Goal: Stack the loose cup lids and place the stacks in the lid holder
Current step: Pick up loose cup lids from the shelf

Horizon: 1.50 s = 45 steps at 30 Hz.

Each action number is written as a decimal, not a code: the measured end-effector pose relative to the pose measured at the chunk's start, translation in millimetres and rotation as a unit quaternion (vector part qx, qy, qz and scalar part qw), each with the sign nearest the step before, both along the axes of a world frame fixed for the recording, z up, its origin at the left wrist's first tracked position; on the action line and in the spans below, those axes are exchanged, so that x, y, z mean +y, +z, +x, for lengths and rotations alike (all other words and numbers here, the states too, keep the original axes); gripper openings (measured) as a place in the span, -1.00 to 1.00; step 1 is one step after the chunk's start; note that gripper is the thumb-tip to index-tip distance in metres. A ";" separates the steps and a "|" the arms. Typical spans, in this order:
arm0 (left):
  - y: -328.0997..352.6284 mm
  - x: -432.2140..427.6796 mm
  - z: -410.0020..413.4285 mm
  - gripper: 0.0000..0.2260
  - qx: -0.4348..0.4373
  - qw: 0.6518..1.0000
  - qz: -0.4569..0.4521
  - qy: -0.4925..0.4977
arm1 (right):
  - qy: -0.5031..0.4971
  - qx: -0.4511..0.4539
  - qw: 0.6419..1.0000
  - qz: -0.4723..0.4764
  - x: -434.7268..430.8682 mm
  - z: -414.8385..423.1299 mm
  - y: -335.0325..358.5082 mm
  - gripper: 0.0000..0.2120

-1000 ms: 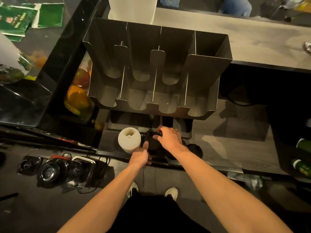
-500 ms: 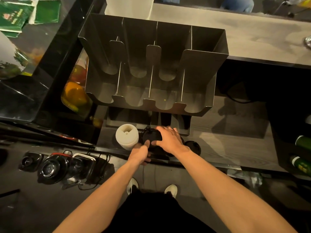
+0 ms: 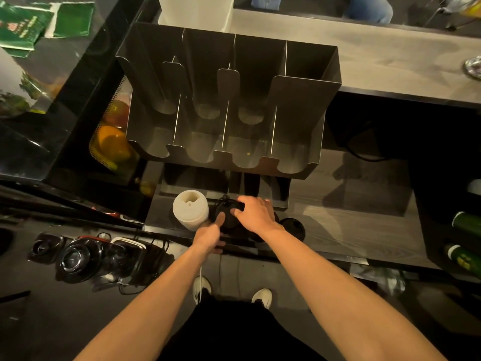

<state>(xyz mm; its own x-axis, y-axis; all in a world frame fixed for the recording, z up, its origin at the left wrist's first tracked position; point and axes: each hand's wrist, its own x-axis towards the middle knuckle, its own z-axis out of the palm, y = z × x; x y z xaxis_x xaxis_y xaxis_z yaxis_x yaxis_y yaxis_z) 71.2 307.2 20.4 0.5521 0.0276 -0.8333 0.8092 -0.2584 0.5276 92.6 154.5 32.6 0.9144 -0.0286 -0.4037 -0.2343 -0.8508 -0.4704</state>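
A person stands at a dark wood-grain counter (image 3: pixel 351 217), both bare forearms reaching toward a cluster of black cup lids (image 3: pixel 225 217) near its front edge. The right hand (image 3: pixel 256 213) lies over the lids, fingers curled down round them and thumb pressed on the top. The left hand (image 3: pixel 208 235) comes in from the near side, its thumb stretched up against the lids' rim. Its other fingers are tucked under at the counter's edge, and it cannot be told whether they grip.

A stack of white cup lids (image 3: pixel 190 210) stands just beside the black ones, to the left. One more black lid (image 3: pixel 294 226) lies flat to the right, near the right wrist. Behind them rises the metal lid holder (image 3: pixel 299 105), its four scalloped-front compartments holding no lids.

A grey upper counter (image 3: pixel 364 56) runs behind the holder. Fruit (image 3: pixel 112 144) shows behind a perforated panel at left, green bottles (image 3: pixel 466 222) at right, and blender jars (image 3: pixel 75 259) sit low at left. White sneakers (image 3: pixel 261 297) show on the dark floor.
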 end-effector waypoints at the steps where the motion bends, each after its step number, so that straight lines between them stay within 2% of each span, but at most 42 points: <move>1: -0.1 0.1 0.7 -0.46 0.001 1.000 0.004 0.003 | 0.001 -0.005 1.000 -0.012 1.0 0.5 0.0 -0.54; 7: -0.6 -4.6 0.9 -0.49 -0.010 1.000 0.009 0.024 | 0.014 0.029 0.999 -0.025 0.6 11.2 6.2 -0.52; 11: -3.0 -9.1 0.1 -0.43 0.001 0.999 -0.014 0.050 | 0.020 0.049 0.998 0.019 -2.7 7.7 10.2 -0.47; 15: -7.8 -11.6 -4.5 -0.43 0.011 0.997 -0.028 0.072 | 0.043 0.028 0.999 -0.003 -3.7 -0.6 5.0 -0.49; 19: -7.1 -10.4 -3.6 -0.44 0.003 0.997 -0.027 0.066 | 0.020 0.029 0.999 0.009 -3.7 -1.2 -0.3 -0.44; 22: -5.4 -7.4 -3.1 -0.35 -0.005 0.998 -0.033 0.058 | 0.022 0.018 0.999 0.027 -10.5 -2.6 -0.5 -0.45; 27: -11.4 -4.0 -11.0 -0.19 -0.004 0.997 -0.057 0.058 | -0.033 -0.038 0.997 0.056 -35.4 -23.5 -3.3 -0.45; 32: -18.2 -4.9 -22.0 -0.30 -0.028 0.996 -0.039 0.069 | -0.008 -0.075 0.997 0.034 -43.0 -42.3 -4.3 -0.39; 37: -9.8 5.0 -26.9 -0.36 -0.084 0.994 0.004 0.068 | 0.047 -0.122 0.987 0.097 -8.8 -34.0 13.7 -0.35; 39: -2.0 10.3 -28.2 -0.46 -0.107 0.993 0.018 0.040 | 0.069 -0.119 0.984 0.114 7.3 -24.7 20.5 -0.32; 42: 6.0 26.4 -28.4 -0.67 -0.141 0.989 0.032 -0.031 | 0.098 -0.095 0.982 0.130 25.6 -10.6 26.2 -0.19; 45: 4.1 50.1 -29.3 -0.62 -0.152 0.981 0.085 -0.085 | 0.134 -0.058 0.982 0.121 36.6 0.2 25.3 0.04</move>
<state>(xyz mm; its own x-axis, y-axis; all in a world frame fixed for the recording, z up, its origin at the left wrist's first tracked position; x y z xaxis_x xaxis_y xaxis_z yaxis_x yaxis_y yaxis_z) 41.9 357.3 24.5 0.7830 0.0377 -0.6209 0.5590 -0.4805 0.6757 92.8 191.1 57.9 0.9160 0.3034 -0.2626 0.0497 -0.7351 -0.6761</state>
